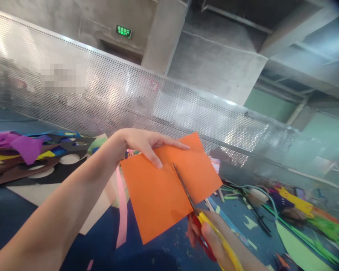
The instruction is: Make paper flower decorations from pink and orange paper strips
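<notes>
- Purple scraps (28,148) lie far left.
- Left hand (144,145) pinches the upper edge of the orange paper (154,192), above the worktop (161,256).
- Scissors (197,213) lie across the paper.
- Right hand (213,220) has its fingers curled round their handles.

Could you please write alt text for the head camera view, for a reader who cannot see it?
The right hand holds yellow-and-red scissors, their blades reaching into an orange sheet that the left hand holds at its upper edge. Coloured scraps lie on a dark blue surface; beyond stands a perforated metal panel, with a green exit sign above.
</notes>
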A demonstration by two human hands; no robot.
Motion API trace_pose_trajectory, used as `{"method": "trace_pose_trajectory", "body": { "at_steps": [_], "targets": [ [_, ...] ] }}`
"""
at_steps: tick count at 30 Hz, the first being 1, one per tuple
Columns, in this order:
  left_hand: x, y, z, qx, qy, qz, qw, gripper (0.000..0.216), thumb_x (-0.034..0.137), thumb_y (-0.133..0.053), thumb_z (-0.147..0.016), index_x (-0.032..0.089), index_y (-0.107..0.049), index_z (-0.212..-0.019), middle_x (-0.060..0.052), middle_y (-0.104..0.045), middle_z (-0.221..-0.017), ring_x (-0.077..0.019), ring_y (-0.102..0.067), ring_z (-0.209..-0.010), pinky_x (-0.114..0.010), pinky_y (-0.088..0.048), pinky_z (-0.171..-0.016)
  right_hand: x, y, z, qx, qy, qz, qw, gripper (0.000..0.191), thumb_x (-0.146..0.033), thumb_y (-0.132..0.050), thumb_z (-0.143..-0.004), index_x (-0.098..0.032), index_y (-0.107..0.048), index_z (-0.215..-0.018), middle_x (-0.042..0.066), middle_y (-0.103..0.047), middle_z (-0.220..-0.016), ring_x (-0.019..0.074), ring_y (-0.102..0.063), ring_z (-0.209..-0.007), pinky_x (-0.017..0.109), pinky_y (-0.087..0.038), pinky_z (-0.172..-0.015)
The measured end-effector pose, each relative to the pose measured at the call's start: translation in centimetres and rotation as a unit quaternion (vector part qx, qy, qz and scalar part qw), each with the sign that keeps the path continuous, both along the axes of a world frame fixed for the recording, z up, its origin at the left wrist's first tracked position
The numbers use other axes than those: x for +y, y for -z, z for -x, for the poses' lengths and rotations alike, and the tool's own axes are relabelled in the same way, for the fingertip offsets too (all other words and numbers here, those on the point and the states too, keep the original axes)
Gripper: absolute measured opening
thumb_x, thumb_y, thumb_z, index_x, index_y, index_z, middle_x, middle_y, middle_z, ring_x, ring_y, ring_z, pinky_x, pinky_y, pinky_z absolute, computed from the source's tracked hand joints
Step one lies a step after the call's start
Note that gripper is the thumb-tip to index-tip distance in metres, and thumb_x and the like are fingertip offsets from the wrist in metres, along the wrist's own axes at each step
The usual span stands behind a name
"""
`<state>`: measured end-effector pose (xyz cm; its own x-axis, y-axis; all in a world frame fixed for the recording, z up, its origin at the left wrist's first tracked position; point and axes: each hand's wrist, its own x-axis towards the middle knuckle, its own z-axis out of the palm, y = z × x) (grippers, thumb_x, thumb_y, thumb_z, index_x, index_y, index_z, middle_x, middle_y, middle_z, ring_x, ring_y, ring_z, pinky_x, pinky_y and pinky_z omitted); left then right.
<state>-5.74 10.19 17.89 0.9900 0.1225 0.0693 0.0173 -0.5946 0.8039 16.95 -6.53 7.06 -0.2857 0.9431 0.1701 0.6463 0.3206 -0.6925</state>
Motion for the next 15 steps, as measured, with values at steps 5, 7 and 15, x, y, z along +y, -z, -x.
{"method": "trace_pose_trajectory", "body": {
  "at_steps": [5,7,15],
  "targets": [
    [-0.6,-0.1,-0.3,-0.03,0.019,-0.018,0.999,0.075,0.022,-0.07,-0.066,0.033,-0.035,-0.132,0.001,-0.035,-0.14,-0.0264,-0.044,-0.119,-0.031,-0.044,-0.09,0.1,-0.8,0.2,-0.023,-0.011,-0.016,1.0,0.065,-0.071,-0.021,-0.078,-0.017,-0.052,-0.059,0.004,-0.054,-0.059,0.0132,-0.054,-0.055,0.024,-0.044,-0.057],
    [-0.8,-0.2,-0.4,-0.032,0.026,-0.016,0.999,0.075,0.021,-0.069,-0.066,0.033,-0.035,-0.132,0.001,-0.033,-0.141,-0.0268,-0.044,-0.119,-0.031,-0.045,-0.09,0.1,-1.0,0.5,-0.019,-0.007,-0.019,1.0,0.066,-0.071,-0.021,-0.078,-0.016,-0.053,-0.057,0.004,-0.054,-0.059,0.0135,-0.055,-0.056,0.024,-0.045,-0.058],
    [-0.9,-0.4,-0.3,-0.016,0.041,0.015,0.999,0.075,0.019,-0.068,-0.068,0.034,-0.034,-0.133,0.001,-0.031,-0.143,-0.0277,-0.044,-0.12,-0.029,-0.049,-0.085,0.1,-1.0,1.9,0.051,0.055,-0.019,0.997,0.068,-0.075,-0.023,-0.074,-0.016,-0.056,-0.073,-0.004,-0.035,-0.046,0.0122,-0.047,-0.046,0.024,-0.047,-0.051]
  ]
}}
